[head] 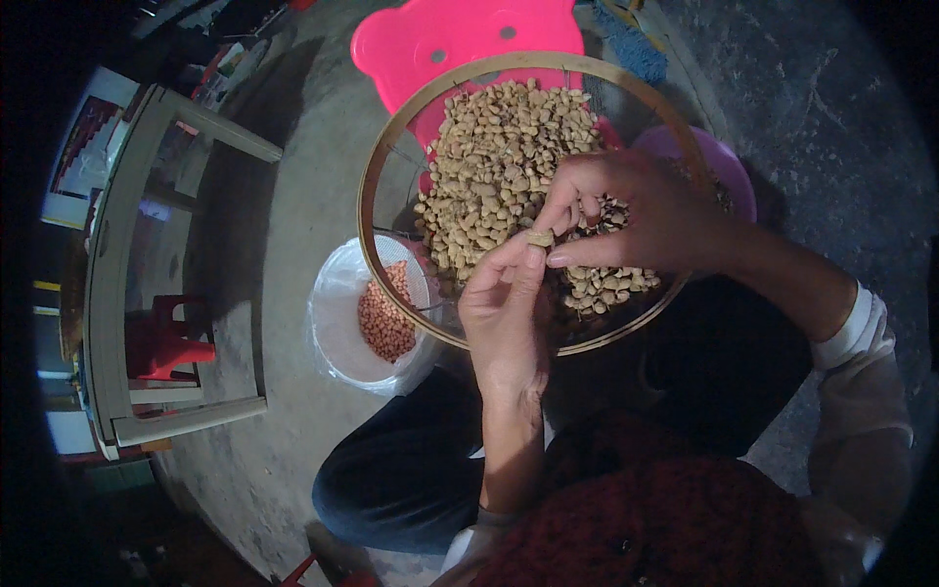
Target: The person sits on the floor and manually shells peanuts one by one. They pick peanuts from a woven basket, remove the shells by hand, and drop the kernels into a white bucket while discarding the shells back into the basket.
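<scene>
My left hand pinches an unshelled peanut between thumb and fingers, above the near part of a round sieve. From the right, my right hand reaches in; its index fingertip is at the peanut's far side, and its thumb is apart from it on the near side. The round sieve has a wooden rim and a mesh bottom. A heap of peanuts in their shells covers much of the mesh. My right hand and forearm hide part of the heap and rim.
Left of the sieve, a plastic-lined bucket holds shelled reddish peanuts. A pink plastic seat is under the sieve's far side. A purple basin is partly hidden at right. A table frame and red stool stand left.
</scene>
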### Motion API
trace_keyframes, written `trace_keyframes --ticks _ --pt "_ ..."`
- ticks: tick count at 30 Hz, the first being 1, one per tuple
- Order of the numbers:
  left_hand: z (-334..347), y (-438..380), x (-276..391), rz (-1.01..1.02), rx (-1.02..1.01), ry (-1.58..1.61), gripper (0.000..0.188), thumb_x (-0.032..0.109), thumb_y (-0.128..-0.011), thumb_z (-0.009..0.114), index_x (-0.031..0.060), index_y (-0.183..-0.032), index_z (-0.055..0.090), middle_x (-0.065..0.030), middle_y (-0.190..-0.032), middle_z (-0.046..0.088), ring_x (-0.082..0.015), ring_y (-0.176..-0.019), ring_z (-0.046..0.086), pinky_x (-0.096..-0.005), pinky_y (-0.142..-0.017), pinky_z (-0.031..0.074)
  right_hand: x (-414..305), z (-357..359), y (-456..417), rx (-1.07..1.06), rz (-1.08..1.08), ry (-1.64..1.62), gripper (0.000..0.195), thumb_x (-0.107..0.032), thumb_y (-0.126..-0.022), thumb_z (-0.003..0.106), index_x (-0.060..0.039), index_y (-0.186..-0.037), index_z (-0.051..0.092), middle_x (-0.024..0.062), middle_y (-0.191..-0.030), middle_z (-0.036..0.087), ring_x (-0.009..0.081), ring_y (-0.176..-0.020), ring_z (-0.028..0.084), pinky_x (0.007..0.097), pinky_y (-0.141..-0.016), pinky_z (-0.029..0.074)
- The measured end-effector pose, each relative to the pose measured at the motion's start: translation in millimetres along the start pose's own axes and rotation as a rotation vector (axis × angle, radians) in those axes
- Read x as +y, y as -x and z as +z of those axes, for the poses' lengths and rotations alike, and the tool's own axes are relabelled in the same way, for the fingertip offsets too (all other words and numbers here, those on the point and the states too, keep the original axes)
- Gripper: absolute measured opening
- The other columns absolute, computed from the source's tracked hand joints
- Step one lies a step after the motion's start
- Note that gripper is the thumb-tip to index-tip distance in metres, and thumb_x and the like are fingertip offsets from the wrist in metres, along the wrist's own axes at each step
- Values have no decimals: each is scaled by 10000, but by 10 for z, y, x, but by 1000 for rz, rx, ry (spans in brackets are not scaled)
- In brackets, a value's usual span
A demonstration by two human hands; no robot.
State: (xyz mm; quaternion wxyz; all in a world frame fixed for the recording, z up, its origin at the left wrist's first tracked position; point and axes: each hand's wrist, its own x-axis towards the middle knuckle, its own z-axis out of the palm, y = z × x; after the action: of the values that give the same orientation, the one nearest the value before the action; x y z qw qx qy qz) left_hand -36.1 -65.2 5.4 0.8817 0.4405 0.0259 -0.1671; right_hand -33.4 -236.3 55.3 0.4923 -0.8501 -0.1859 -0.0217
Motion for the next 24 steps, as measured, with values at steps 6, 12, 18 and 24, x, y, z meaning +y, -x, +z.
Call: trace_keyframes --ticks 6,12,18,24 --pt "-44 -28 -29 96 49 -52 165 25 -873 629 -10 -1034 638 -89 -975 665 -127 -880 604 -249 -842 454 -25 71 -31 63 143 -157 235 -176 -789 726 -42 -966 648 43 -818 656 112 -793 631 263 -708 499" --pt "-44 -40 -4 47 -27 49 121 38 -873 633 2 -989 631 -79 -936 671 -93 -789 593 -201 -695 451 18 80 -12 40 92 -126 222 -121 -815 699 -23 -1002 633 37 -842 645 100 -814 616 251 -734 493" --pt "-74 -37 -42 44 -21 24 110 88 -880 642 20 -966 633 -30 -818 654 -31 -582 476 -161 -497 323 -37 107 -7 14 191 -224 137 -94 -828 684 -23 -928 623 20 -843 636 84 -800 594 240 -740 479" --pt "-53 -28 -31 5 5 13 131 98 -876 650 20 -981 637 -13 -775 637 -23 -556 454 -158 -487 314 -44 138 18 49 181 -195 111 -80 -827 678 -24 -907 625 17 -831 637 80 -803 592 235 -729 469"
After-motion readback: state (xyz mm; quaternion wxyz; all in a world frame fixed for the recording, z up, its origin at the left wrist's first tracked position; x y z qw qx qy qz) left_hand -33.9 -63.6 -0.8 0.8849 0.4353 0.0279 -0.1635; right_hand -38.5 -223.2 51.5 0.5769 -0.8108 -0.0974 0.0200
